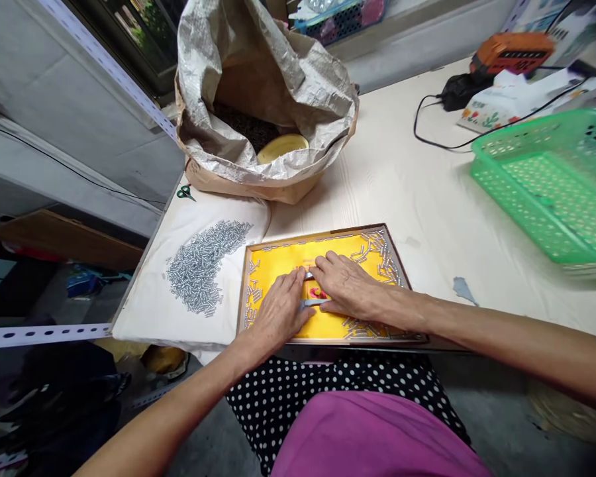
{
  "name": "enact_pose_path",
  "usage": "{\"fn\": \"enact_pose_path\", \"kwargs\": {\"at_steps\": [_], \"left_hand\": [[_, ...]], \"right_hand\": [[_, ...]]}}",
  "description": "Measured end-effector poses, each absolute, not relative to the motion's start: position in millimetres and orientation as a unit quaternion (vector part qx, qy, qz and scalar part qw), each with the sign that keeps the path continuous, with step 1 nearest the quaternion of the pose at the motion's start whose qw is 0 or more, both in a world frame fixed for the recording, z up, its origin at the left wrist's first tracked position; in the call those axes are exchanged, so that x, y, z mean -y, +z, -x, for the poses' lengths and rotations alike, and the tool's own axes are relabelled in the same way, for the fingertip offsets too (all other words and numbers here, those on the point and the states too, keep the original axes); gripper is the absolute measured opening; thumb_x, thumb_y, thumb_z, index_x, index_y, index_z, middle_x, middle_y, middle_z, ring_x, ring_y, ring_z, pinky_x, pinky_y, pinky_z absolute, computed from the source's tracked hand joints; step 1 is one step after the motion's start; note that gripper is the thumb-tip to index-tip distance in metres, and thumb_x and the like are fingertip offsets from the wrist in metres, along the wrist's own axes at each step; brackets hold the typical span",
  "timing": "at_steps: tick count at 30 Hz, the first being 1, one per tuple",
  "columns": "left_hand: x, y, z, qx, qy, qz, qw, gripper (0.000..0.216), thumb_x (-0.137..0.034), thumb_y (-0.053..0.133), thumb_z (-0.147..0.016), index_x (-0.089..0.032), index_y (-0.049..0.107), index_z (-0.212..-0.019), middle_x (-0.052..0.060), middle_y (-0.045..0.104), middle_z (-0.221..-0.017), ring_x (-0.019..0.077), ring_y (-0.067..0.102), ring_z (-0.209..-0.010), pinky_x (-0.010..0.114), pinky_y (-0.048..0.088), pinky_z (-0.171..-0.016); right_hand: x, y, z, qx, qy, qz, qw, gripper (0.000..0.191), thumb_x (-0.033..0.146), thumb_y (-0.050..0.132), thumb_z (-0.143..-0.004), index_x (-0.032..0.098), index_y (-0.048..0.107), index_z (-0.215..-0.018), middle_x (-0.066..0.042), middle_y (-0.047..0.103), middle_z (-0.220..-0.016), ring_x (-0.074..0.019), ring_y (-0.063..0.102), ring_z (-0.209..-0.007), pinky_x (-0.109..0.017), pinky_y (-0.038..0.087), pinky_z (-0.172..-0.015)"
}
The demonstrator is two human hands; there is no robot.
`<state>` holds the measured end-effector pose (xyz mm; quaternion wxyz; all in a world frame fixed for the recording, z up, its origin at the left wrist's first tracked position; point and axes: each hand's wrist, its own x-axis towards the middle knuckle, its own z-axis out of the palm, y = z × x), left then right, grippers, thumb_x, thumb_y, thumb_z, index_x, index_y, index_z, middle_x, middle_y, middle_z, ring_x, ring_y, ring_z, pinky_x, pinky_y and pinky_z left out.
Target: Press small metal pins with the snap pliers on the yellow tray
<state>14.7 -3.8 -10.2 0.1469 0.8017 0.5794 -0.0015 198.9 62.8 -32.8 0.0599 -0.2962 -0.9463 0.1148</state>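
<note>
A shallow tray with a brown rim (242, 298) and a yellow bottom (275, 262) lies at the table's front edge. Over its middle, my left hand (283, 301) and my right hand (345, 285) face each other with fingers bent in. Two short pale grey strips (316, 302) span the gap between them, their ends under my fingers and thumbs. Whether the strips are one piece is hidden. A pink and red print shows between them. Small ribbed silvery pieces, like springs (385, 258), lie along the tray's sides.
A heap of similar silvery pieces (203, 265) lies on white cloth to the left. Behind stands an open woven sack (273, 179) with a yellow bowl (283, 147) inside. Green-handled scissors (185, 193), a green basket (541, 225) and a black cable (416, 126) are also on the table.
</note>
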Motion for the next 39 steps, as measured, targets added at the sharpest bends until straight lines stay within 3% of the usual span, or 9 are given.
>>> {"fn": "enact_pose_path", "kwargs": {"at_steps": [4, 10, 17, 21, 24, 27, 31, 35, 39], "left_hand": [[-11, -10, -19, -0.574, -0.052, -0.806, 0.133, 0.064, -0.036, 0.062, -0.089, -0.011, 0.037, -0.143, 0.017, 0.055, -0.133, 0.0303, 0.05, -0.118, 0.046, 0.044, -0.103], [-6, -8, -26, -0.574, -0.081, -0.806, 0.117, 0.039, -0.036, 0.055, -0.094, -0.013, 0.052, -0.126, 0.011, 0.063, -0.111, 0.0275, 0.054, -0.105, 0.041, 0.05, -0.09], [-7, -17, -26, -0.56, -0.088, -0.816, 0.111, 0.02, -0.034, 0.054, -0.096, -0.016, 0.062, -0.1, 0.008, 0.066, -0.094, 0.0236, 0.058, -0.095, 0.035, 0.051, -0.081], [-8, -20, -20, -0.565, -0.053, -0.817, 0.101, 0.027, -0.036, 0.057, -0.094, -0.015, 0.06, -0.11, 0.01, 0.067, -0.103, 0.0248, 0.059, -0.099, 0.037, 0.053, -0.085], [3, -21, -15, -0.562, 0.023, -0.825, 0.056, 0.046, -0.039, 0.061, -0.091, -0.014, 0.051, -0.129, 0.015, 0.06, -0.129, 0.0285, 0.055, -0.118, 0.044, 0.05, -0.096], [23, -24, -20, -0.521, 0.075, -0.85, -0.002, 0.039, -0.034, 0.059, -0.093, -0.017, 0.054, -0.127, 0.014, 0.056, -0.138, 0.0307, 0.05, -0.125, 0.049, 0.047, -0.102], [42, -32, -40, -0.486, 0.086, -0.87, -0.011, 0.024, -0.029, 0.054, -0.096, -0.016, 0.062, -0.114, 0.011, 0.067, -0.119, 0.0272, 0.057, -0.11, 0.043, 0.051, -0.092], [45, -34, -55, -0.506, 0.089, -0.855, 0.07, 0.022, -0.035, 0.054, -0.095, -0.016, 0.066, -0.09, 0.006, 0.068, -0.086, 0.0216, 0.059, -0.087, 0.035, 0.052, -0.077], [50, -26, -51, -0.511, 0.167, -0.836, 0.113, 0.021, -0.032, 0.053, -0.097, -0.017, 0.067, -0.095, 0.005, 0.068, -0.091, 0.0179, 0.059, -0.089, 0.03, 0.051, -0.082]], "right_hand": [[-61, -31, -201, 0.942, 0.099, 0.316, 0.054, 0.055, 0.04, 0.076, -0.074, 0.008, 0.059, -0.115, -0.016, 0.06, -0.109, -0.0306, 0.051, -0.097, -0.043, 0.044, -0.084], [-52, -40, -198, 0.941, 0.09, 0.324, 0.031, 0.013, 0.017, 0.052, -0.091, 0.012, 0.063, -0.097, -0.013, 0.064, -0.096, -0.0247, 0.054, -0.088, -0.037, 0.044, -0.076], [-45, -62, -197, 0.947, 0.102, 0.3, 0.056, 0.015, 0.009, 0.047, -0.09, 0.017, 0.059, -0.09, -0.008, 0.063, -0.09, -0.0215, 0.053, -0.084, -0.034, 0.041, -0.073], [-51, -50, -199, 0.945, 0.093, 0.31, 0.047, 0.007, 0.019, 0.057, -0.089, 0.016, 0.061, -0.094, -0.01, 0.064, -0.093, -0.0228, 0.052, -0.086, -0.035, 0.041, -0.073], [-65, -36, -206, 0.944, 0.105, 0.308, 0.057, 0.038, 0.044, 0.067, -0.084, 0.013, 0.062, -0.105, -0.013, 0.063, -0.103, -0.0261, 0.052, -0.09, -0.036, 0.041, -0.072], [-79, -32, -213, 0.945, 0.13, 0.297, 0.052, 0.034, 0.044, 0.056, -0.093, 0.015, 0.063, -0.107, -0.012, 0.064, -0.1, -0.0242, 0.051, -0.088, -0.034, 0.038, -0.07], [-87, -45, -211, 0.946, 0.084, 0.303, 0.077, 0.017, 0.023, 0.049, -0.096, 0.018, 0.064, -0.102, -0.009, 0.063, -0.098, -0.0238, 0.048, -0.091, -0.033, 0.034, -0.072], [-93, -57, -204, 0.949, 0.039, 0.303, 0.081, 0.019, 0.017, 0.044, -0.096, 0.018, 0.062, -0.092, -0.009, 0.062, -0.091, -0.0233, 0.046, -0.087, -0.034, 0.031, -0.07], [-99, -61, -204, 0.946, 0.044, 0.306, 0.098, 0.021, 0.019, 0.042, -0.098, 0.018, 0.062, -0.091, -0.008, 0.063, -0.087, -0.0229, 0.045, -0.084, -0.034, 0.03, -0.068]]}}
